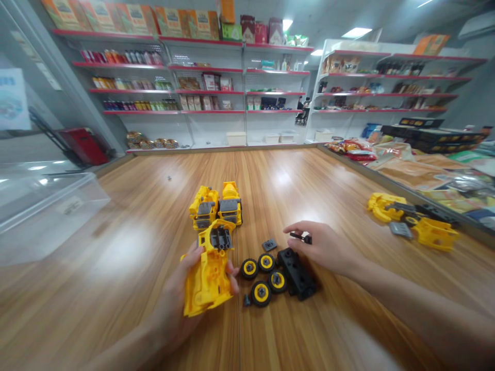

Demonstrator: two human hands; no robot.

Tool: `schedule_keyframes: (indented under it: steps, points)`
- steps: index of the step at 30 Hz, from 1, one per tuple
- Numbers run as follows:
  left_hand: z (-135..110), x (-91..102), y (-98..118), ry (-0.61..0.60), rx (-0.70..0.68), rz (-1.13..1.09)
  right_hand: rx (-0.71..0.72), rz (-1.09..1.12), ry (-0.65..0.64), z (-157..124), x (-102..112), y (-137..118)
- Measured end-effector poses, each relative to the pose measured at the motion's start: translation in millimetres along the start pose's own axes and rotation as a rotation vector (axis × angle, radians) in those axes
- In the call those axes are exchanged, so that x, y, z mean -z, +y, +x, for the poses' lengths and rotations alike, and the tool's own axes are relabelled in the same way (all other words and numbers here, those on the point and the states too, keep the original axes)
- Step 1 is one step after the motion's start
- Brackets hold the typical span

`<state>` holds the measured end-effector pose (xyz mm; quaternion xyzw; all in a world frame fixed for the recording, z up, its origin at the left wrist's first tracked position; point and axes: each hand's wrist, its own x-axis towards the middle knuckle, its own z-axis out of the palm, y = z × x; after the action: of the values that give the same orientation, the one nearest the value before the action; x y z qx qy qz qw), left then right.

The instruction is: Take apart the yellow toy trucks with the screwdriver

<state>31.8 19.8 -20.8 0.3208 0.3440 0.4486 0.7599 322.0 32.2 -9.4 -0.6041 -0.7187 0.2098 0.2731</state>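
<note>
My left hand is closed around a yellow toy truck body, its hollow underside facing up with a dark grey insert at the far end. Between thumb and fingers of my right hand is a small black rod-like part. Below that hand lies a black toy chassis. Several black toy wheels with yellow hubs sit between my hands, beside a small dark peg. A flat grey plate rests just beyond them.
Two yellow toy trucks stand beyond my left hand. More yellow toy parts lie at the right. A clear plastic bin is at the left; packaged goods lie past the table's right edge. Stocked shelves line the back.
</note>
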Motion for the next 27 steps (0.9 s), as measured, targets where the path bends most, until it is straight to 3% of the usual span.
schedule_keyframes:
  steps: [5, 12, 22, 27]
  points:
    - [4.1, -5.5, -2.1, -0.018, 0.004, -0.055, 0.093, 0.134, -0.009, 14.1, -13.6, 5.9]
    - [5.5, -10.5, -4.4, -0.059, 0.038, -0.067, 0.179, 0.211, -0.143, 15.7, -17.2, 5.6]
    - [7.1, -14.0, -5.6, -0.113, 0.060, -0.031, 0.197, 0.052, -0.158, 4.2, 6.7, -5.3]
    - [5.2, -10.5, -3.2, -0.122, 0.067, -0.066, 0.183, -0.054, -0.236, -4.5, 16.0, -11.8]
